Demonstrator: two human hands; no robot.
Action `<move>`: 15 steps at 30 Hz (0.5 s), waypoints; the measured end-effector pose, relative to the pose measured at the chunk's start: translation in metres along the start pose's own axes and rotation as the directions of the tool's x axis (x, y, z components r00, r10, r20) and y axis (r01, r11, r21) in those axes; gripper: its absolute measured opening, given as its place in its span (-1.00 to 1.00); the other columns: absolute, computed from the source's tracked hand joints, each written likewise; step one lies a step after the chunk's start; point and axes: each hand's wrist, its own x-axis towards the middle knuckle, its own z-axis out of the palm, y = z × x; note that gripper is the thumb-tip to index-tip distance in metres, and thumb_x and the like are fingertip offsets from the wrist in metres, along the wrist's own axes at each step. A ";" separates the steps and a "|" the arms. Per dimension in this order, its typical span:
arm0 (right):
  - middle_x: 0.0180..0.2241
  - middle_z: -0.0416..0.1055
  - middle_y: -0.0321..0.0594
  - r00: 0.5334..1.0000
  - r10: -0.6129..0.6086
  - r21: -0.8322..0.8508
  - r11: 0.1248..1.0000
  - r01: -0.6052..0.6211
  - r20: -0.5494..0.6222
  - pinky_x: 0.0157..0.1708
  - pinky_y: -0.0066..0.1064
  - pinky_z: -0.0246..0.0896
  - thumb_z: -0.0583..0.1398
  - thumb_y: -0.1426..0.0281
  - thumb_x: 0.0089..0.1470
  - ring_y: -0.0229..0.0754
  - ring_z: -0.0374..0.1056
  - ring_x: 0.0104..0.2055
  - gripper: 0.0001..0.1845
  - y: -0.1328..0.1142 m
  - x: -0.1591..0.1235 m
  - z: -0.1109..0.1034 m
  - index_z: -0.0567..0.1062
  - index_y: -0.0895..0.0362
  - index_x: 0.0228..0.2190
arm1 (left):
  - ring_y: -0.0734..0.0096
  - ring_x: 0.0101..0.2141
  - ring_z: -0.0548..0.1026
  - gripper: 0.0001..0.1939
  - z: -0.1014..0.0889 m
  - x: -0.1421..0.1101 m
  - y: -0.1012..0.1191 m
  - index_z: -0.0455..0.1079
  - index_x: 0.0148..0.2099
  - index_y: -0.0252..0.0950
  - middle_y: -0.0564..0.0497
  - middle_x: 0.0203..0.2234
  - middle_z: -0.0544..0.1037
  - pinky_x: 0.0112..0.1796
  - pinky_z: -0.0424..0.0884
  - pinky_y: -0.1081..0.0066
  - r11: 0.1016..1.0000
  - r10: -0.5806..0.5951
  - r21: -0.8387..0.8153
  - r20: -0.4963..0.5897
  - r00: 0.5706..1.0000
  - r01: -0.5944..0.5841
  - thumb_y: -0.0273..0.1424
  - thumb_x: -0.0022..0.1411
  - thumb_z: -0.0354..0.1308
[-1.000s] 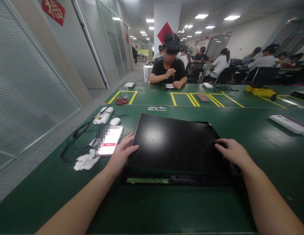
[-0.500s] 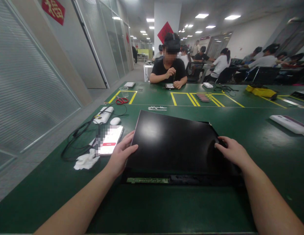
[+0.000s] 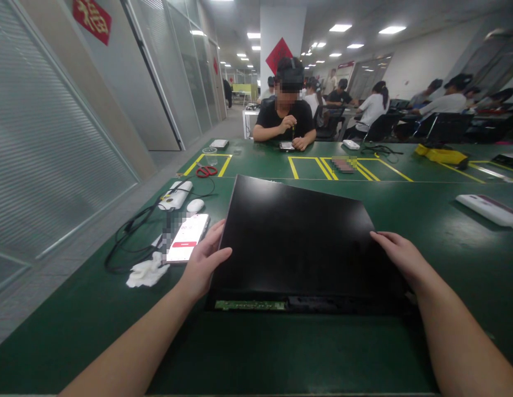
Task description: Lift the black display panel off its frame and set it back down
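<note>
A large black display panel [image 3: 293, 237] is tilted up off the green table [image 3: 256, 353], its far edge raised and its near edge low, where a green circuit strip [image 3: 250, 305] shows. My left hand [image 3: 202, 259] grips the panel's left edge, thumb on top. My right hand [image 3: 399, 259] holds the right edge, its fingers curled under the side. The frame beneath the panel is mostly hidden.
Left of the panel lie a lit phone [image 3: 185, 237], a white tissue [image 3: 144, 274], black cables [image 3: 128, 242], a white mouse [image 3: 195, 205], a white device [image 3: 174, 196] and red scissors [image 3: 205, 171]. A white device [image 3: 487, 209] lies right. A person [image 3: 286, 110] works opposite; others sit behind.
The panel's far edge has risen steadily, hiding the black frame and the small parts behind it. My right hand has slid from on top of the panel to its right edge.
</note>
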 end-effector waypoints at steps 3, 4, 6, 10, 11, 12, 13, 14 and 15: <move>-0.04 0.55 -0.03 0.999 0.030 0.174 0.984 -0.033 0.020 0.20 -0.08 0.16 0.30 0.08 -0.10 0.15 0.39 0.11 -0.62 -0.001 -0.001 0.000 0.58 0.09 -0.31 | -0.08 0.31 0.23 -0.44 -0.004 0.003 0.001 0.51 0.19 -0.14 0.00 0.24 0.45 0.26 0.16 0.17 0.998 -0.060 -0.025 -0.013 0.998 0.060 -0.32 0.11 0.33; -0.03 0.54 -0.05 0.999 0.031 0.232 0.972 -0.035 0.019 0.22 -0.10 0.14 0.32 0.11 -0.13 0.14 0.37 0.14 -0.63 -0.002 -0.002 0.000 0.58 0.08 -0.30 | -0.08 0.28 0.27 -0.43 -0.006 0.004 0.001 0.49 0.21 -0.16 0.00 0.21 0.48 0.24 0.19 0.17 0.997 -0.069 -0.040 -0.017 0.997 0.069 -0.33 0.12 0.31; -0.04 0.54 -0.05 1.000 0.015 0.357 0.934 -0.022 0.021 0.21 -0.14 0.16 0.34 0.17 -0.16 0.14 0.36 0.16 -0.63 -0.004 -0.004 -0.001 0.58 0.08 -0.27 | -0.09 0.23 0.35 -0.43 -0.010 0.007 0.003 0.48 0.22 -0.19 -0.02 0.15 0.54 0.20 0.25 0.16 0.993 -0.077 -0.090 -0.025 0.997 0.074 -0.35 0.13 0.27; -0.01 0.52 -0.06 0.996 -0.085 0.497 0.865 0.063 0.021 0.11 -0.19 0.29 0.28 0.18 -0.08 0.16 0.36 0.15 -0.62 -0.011 -0.015 -0.012 0.57 0.07 -0.19 | -0.09 0.14 0.45 -0.48 -0.014 0.010 0.009 0.50 0.19 -0.26 -0.06 0.06 0.61 0.14 0.32 0.13 0.972 -0.089 -0.222 -0.057 0.994 0.074 -0.35 0.17 0.20; 0.02 0.51 -0.07 0.994 -0.110 0.504 0.859 0.094 0.003 0.10 -0.19 0.30 0.24 0.14 -0.03 0.16 0.35 0.17 -0.60 -0.011 -0.018 -0.015 0.57 0.05 -0.16 | -0.09 0.13 0.46 -0.50 -0.014 0.011 0.010 0.52 0.17 -0.27 -0.07 0.05 0.62 0.14 0.32 0.12 0.966 -0.091 -0.246 -0.060 0.994 0.073 -0.35 0.17 0.19; 0.04 0.50 -0.07 0.991 -0.135 0.504 0.854 0.128 -0.022 0.09 -0.17 0.32 0.19 0.10 0.02 0.17 0.35 0.17 -0.55 -0.010 -0.020 -0.018 0.57 0.06 -0.11 | -0.09 0.13 0.47 -0.51 -0.013 0.011 0.011 0.53 0.16 -0.28 -0.07 0.04 0.62 0.14 0.32 0.12 0.962 -0.092 -0.262 -0.059 0.994 0.074 -0.35 0.17 0.19; 0.02 0.50 -0.04 0.989 -0.137 0.495 0.857 0.143 -0.050 0.07 -0.13 0.34 0.14 0.06 0.05 0.19 0.37 0.15 -0.48 -0.007 -0.021 -0.020 0.56 0.06 -0.05 | -0.09 0.13 0.47 -0.51 -0.013 0.010 0.011 0.53 0.15 -0.28 -0.08 0.03 0.63 0.15 0.32 0.12 0.960 -0.094 -0.268 -0.053 0.994 0.077 -0.35 0.16 0.19; -0.03 0.52 -0.02 0.987 -0.125 0.465 0.872 0.156 -0.096 0.04 -0.08 0.37 0.10 0.02 0.07 0.21 0.40 0.11 -0.42 -0.003 -0.022 -0.022 0.55 0.08 0.00 | -0.10 0.12 0.47 -0.51 -0.012 0.010 0.012 0.54 0.14 -0.28 -0.08 0.02 0.63 0.15 0.32 0.12 0.960 -0.095 -0.267 -0.045 0.994 0.080 -0.35 0.15 0.20; -0.10 0.54 0.02 0.984 -0.116 0.427 0.889 0.163 -0.134 0.01 -0.03 0.39 0.09 0.01 0.06 0.25 0.42 0.07 -0.37 0.003 -0.022 -0.023 0.53 0.10 0.03 | -0.10 0.13 0.47 -0.50 -0.011 0.010 0.012 0.54 0.14 -0.28 -0.08 0.03 0.63 0.15 0.31 0.11 0.962 -0.093 -0.263 -0.038 0.995 0.079 -0.35 0.14 0.21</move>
